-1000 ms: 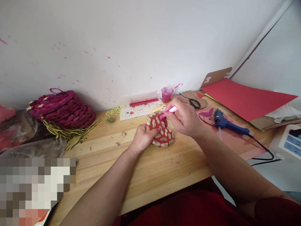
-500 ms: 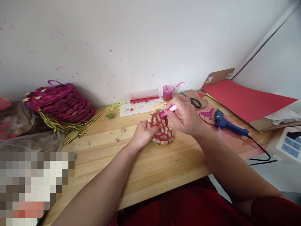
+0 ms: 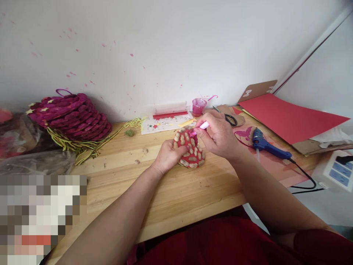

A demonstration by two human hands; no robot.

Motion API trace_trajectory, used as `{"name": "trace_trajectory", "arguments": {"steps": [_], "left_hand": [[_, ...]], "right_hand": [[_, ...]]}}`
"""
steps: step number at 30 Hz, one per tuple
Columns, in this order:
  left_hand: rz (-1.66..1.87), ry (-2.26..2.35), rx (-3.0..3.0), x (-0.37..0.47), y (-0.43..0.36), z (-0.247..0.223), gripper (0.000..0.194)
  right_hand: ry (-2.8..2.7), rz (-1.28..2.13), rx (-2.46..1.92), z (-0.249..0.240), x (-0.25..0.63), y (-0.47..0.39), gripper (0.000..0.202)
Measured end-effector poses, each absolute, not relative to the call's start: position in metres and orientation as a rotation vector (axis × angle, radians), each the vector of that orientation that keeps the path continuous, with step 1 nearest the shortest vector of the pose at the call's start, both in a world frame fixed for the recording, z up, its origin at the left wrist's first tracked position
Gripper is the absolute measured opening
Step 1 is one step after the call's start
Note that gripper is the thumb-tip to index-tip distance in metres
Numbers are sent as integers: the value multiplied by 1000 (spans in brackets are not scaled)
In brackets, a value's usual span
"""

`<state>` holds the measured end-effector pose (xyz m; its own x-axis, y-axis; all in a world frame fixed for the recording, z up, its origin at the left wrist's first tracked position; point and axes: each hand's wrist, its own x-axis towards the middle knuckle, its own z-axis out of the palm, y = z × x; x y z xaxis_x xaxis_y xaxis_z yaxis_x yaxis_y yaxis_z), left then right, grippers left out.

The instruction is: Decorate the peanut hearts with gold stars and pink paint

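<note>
A red, rounded craft piece (image 3: 192, 158) covered in rows of unshelled peanuts is tilted up just above or on the table. My left hand (image 3: 171, 151) is closed on its left edge, thumb across the front. My right hand (image 3: 219, 135) pinches a short, thick white and pink marker-like stick (image 3: 204, 125); whether it is a marker or a brush I cannot tell. Its pink end meets the piece's upper right, where peanuts are coloured magenta. Behind the hands stands a clear cup (image 3: 199, 106) stained with pink.
At left sits a large magenta peanut craft (image 3: 79, 117) with yellow-green yarn. A blue glue gun (image 3: 271, 148) lies at right, its cord running to a power strip (image 3: 338, 171). Scissors (image 3: 231, 120), red card (image 3: 292, 114) and a sheet with star stickers (image 3: 165, 127) lie toward the back.
The view has shifted very slightly. Both hands keep their grip, and the pink end stays on nearly the same spot of the piece.
</note>
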<state>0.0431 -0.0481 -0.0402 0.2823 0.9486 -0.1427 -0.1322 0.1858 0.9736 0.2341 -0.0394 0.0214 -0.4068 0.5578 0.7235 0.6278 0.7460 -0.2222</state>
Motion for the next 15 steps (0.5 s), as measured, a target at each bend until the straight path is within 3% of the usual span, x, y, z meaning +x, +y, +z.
{"name": "trace_trajectory", "arguments": {"steps": [15], "left_hand": [[952,944,1075,43,-48,-43,28]], "right_hand": [[-1970,-83,-925,24,239,-39,7]]}}
